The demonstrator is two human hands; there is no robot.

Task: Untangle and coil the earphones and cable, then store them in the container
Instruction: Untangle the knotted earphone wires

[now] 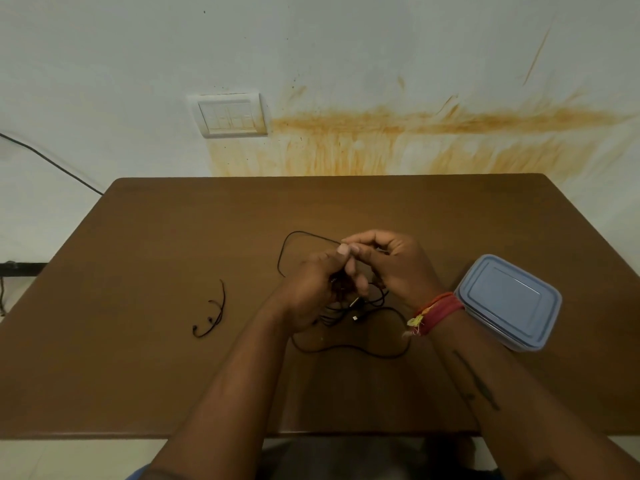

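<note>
both hands, left and right, pinch the black cable at frame centre, earphones lying left, lidded container right.

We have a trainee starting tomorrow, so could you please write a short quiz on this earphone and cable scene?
1. True or false: the container has its lid on.
2. Which lies alone on the table, left of both hands: A the earphones, B the cable?
3. What do the left hand and right hand hold?

Key: 1 true; 2 A; 3 the cable.
</note>
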